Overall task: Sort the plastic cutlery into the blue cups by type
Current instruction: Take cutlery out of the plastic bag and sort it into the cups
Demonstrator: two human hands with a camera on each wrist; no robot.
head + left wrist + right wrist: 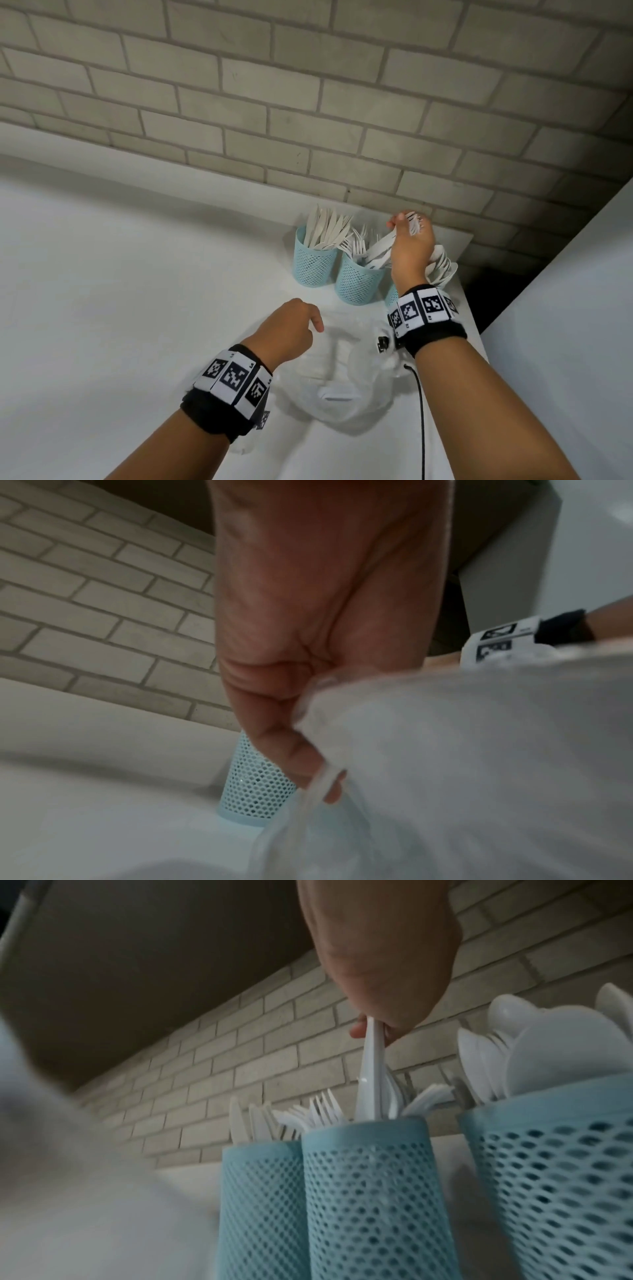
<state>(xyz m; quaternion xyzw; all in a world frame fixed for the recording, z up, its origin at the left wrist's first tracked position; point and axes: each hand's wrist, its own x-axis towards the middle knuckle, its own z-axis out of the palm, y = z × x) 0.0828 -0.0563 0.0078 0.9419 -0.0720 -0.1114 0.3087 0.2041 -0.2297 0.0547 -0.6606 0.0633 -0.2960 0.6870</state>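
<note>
Just behind the mesh cups (358,281), brick wall (308,85); clear bag (346,383) nearest.

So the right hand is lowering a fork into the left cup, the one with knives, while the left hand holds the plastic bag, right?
Not the left cup. In the right wrist view the right hand holds the fork over the middle cup, which holds forks. The left hand does grip the plastic bag.

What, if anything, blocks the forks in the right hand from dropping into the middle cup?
Nothing visible does. The right hand pinches the held forks by their tines, handles already dipping into the middle blue cup. Only the forks already in that cup crowd the opening, leaning left; they do not close it.
</note>
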